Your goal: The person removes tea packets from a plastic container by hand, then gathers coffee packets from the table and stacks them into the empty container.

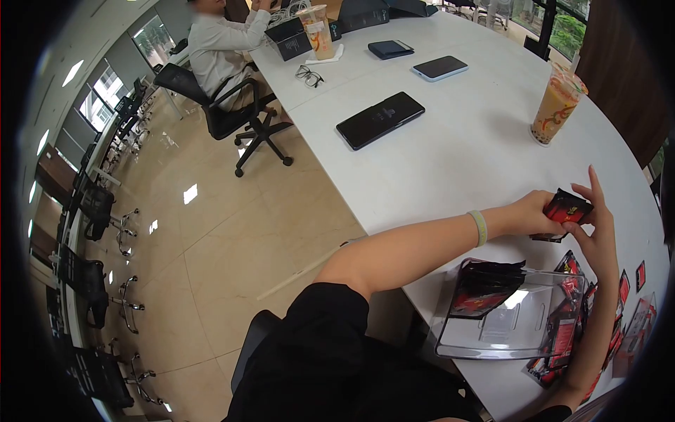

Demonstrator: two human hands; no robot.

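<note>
Over the table's right side, my left hand (pixel 529 212), with a pale band at the wrist, grips a small stack of black-and-red sachets (pixel 568 207). My right hand (pixel 598 235) holds the stack's right side, thumb against it and one finger pointing up. Below my left forearm, a clear plastic bin (pixel 492 344) stands near the table edge. Several more black-and-red sachets (pixel 485 290) stand upright in a row at its left end. Loose sachets (pixel 562 330) lie beside the bin, partly hidden by my right forearm and seen through its clear wall.
On the white table (pixel 450 169) are a black phone (pixel 381 119), a blue-edged phone (pixel 440 67), a dark wallet (pixel 391 49), glasses (pixel 309 76) and two drink cups (pixel 557 105) (pixel 318 34). A person in white (pixel 214 49) sits at the far left side on an office chair (pixel 225 116).
</note>
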